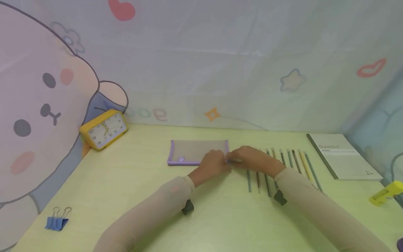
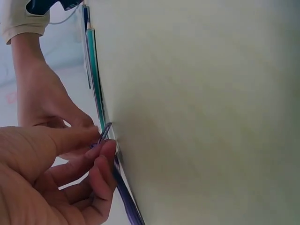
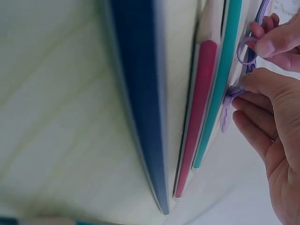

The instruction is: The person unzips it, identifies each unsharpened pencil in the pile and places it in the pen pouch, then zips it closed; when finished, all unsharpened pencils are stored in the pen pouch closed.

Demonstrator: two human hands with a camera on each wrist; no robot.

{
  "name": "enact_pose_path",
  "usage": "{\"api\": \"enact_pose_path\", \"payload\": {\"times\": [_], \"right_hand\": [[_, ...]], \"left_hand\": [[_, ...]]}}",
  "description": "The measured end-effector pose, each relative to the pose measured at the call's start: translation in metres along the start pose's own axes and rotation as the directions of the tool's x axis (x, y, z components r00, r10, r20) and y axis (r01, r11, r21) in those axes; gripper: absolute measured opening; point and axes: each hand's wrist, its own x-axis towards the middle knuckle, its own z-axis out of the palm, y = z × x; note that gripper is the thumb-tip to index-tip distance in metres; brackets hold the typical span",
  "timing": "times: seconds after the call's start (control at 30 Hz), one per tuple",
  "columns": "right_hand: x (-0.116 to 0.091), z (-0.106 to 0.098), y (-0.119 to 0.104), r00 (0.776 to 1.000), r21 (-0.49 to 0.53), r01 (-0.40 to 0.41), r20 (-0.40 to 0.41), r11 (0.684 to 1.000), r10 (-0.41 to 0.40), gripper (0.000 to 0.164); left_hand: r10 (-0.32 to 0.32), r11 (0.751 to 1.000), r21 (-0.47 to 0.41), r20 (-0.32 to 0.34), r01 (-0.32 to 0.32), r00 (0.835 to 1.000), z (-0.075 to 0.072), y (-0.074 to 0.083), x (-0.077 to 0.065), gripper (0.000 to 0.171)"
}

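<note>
Head view: Both your hands meet above a pale table, at the near right corner of a purple-edged pouch. It lies flat, mostly left of and beyond the fingertips of your left hand. Its long axis runs left to right, the right short end pointing toward your right hand and its fingers. A row of pencils lies right of those fingertips, partly beneath your forearm; should the sleeve dip, they could roll.

Left wrist view: Your left thumb and fingers are drawn almost together at the corner. Purple trim runs off just beyond them, tracing the pouch's long side.

Right wrist view: Your left fingers pinch a purple ring, while your right thumb and forefinger pinch a purple tab just beside it, other fingers loosely bent. A weak left pinch could lose the ring; an uneven pull between hands could twist or buckle the corner. A red pencil lies near the right fingertips.
</note>
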Motion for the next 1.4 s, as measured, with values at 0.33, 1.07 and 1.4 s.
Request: {"api": "enact_pose_path", "payload": {"times": [0.33,1.07,1.4], "right_hand": [[0.0,0.0,0.005,0.999,0.05,-0.029,-0.012,0.998,0.029,0.023],[-0.019,-0.012,-0.028,0.948,0.301,-0.082,-0.269,0.95,0.167,0.028],[-0.032,-0.014,-0.02,0.926,0.227,-0.066,-0.348,0.972,0.144,0.026]], "left_hand": [[-0.022,1.0,0.013,-0.099,0.024,0.995,-0.01,0.003,-0.009,0.028],[0.11,0.99,-0.06,-0.262,-0.13,0.959,-0.048,0.013,-0.046,0.012],[0.06,0.998,-0.023,-0.235,-0.067,0.97,-0.072,-0.007,-0.055,0.007]]}}
